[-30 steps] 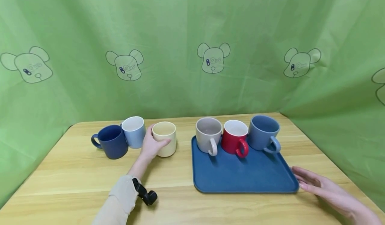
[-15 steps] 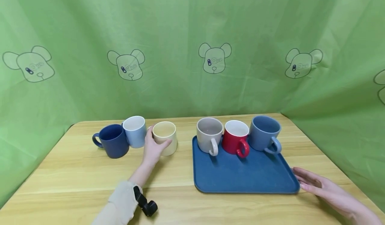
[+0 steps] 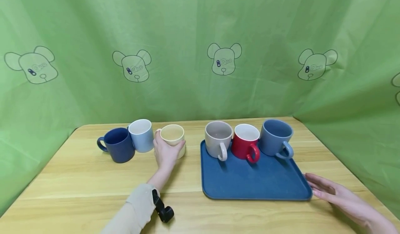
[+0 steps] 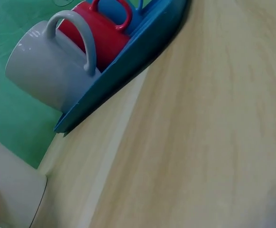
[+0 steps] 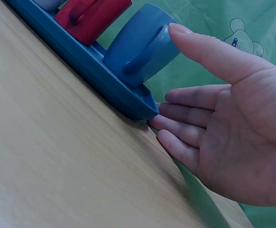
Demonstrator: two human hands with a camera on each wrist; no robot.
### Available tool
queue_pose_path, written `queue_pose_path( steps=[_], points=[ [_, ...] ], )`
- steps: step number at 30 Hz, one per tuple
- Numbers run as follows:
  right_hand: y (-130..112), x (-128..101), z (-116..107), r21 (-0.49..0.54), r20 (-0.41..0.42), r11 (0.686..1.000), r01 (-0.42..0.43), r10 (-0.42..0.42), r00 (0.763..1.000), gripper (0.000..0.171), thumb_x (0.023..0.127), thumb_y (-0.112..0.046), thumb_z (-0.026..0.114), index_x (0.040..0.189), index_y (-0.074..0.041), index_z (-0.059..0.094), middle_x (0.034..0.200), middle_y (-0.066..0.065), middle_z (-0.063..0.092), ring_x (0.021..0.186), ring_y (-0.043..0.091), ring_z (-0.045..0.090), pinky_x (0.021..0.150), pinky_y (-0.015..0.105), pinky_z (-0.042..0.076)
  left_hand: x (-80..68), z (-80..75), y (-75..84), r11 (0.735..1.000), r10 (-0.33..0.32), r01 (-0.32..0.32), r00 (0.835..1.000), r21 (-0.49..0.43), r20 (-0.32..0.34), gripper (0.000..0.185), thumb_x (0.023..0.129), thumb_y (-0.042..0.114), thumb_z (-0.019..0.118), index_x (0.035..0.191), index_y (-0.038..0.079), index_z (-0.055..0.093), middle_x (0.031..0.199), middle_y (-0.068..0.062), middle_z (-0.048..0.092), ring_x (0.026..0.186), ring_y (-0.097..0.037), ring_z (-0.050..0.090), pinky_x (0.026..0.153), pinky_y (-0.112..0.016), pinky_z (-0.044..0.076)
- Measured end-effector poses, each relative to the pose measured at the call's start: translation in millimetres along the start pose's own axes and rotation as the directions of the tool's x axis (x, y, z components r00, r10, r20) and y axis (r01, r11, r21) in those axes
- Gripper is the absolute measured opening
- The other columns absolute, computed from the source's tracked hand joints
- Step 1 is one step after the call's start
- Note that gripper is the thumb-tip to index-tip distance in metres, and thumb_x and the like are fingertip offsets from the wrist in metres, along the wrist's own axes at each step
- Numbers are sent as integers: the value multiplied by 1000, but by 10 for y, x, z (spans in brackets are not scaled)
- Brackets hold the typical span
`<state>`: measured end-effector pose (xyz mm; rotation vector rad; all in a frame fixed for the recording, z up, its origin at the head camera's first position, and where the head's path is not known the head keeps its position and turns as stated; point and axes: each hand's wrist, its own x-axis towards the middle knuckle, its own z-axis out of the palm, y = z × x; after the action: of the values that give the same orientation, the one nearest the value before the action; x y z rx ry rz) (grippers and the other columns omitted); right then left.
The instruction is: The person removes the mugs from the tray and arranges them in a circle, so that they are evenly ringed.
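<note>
Around the near left side of a cream mug (image 3: 173, 133) curls my left hand (image 3: 166, 150), thumb across its front. The mug stands upright on the table, part of its handle showing at the left; in the left wrist view only a slice of the cream mug (image 4: 19, 183) appears. My right hand (image 3: 337, 195) lies at the right edge of a blue tray (image 3: 250, 183). Its fingers are relaxed, with fingertips at the tray's corner in the right wrist view. Along the tray's back stand a grey mug (image 3: 215, 143), a red mug (image 3: 242, 145) and a blue mug (image 3: 272, 143).
Left of the cream mug, a light blue mug (image 3: 142, 138) and a dark blue mug (image 3: 120, 149) stand close together on the wooden table (image 3: 78, 185). A green curtain (image 3: 175, 88) hangs behind the table and along its sides.
My left wrist and forearm have swung right, and the hand has come round to the mug's near side. The cream mug has shifted slightly. The right hand keeps its place.
</note>
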<state>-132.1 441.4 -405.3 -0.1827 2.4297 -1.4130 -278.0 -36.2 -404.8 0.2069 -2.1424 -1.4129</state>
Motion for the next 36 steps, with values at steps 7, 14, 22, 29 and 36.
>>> queue_pose_path(
  steps=[7,14,22,29,36],
  points=[
    [3,-24,-1,-6,-13,1000,21,-21,1000,59,100,-16,39,143,11,8,119,-41,34,107,-20,37,79,12,39,102,-85,-106,996,21,-13,995,-90,94,92,60,21,86,136,3,36,127,-19,45,116,-33,44,97,-47,37],
    [19,-27,11,-6,-22,999,46,-46,999,58,100,-14,39,143,11,9,121,-39,35,108,-19,38,80,12,39,125,-206,-148,985,42,-19,990,-169,133,91,63,16,84,137,-1,34,132,-20,44,120,-33,42,102,-44,31],
    [28,-28,24,-17,-38,998,58,-59,998,57,100,-14,39,142,12,11,121,-39,36,108,-18,38,80,12,39,104,-332,-177,994,15,0,991,-108,136,86,63,20,85,135,2,40,126,-21,43,117,-32,40,100,-46,33],
    [10,6,19,-12,-17,1000,21,-21,1000,60,100,-17,39,142,12,8,117,-41,34,105,-20,38,79,13,39,80,-440,-176,997,7,1,993,-71,116,78,66,20,83,129,-3,42,120,-21,44,112,-32,43,97,-44,35],
    [15,26,12,-21,-17,1000,9,-9,1000,60,100,-18,39,142,13,8,115,-41,34,104,-21,38,78,13,40,51,-441,-169,997,41,-35,996,-75,78,74,67,17,82,125,-6,42,116,-23,45,108,-34,45,94,-45,37]
  ],
)
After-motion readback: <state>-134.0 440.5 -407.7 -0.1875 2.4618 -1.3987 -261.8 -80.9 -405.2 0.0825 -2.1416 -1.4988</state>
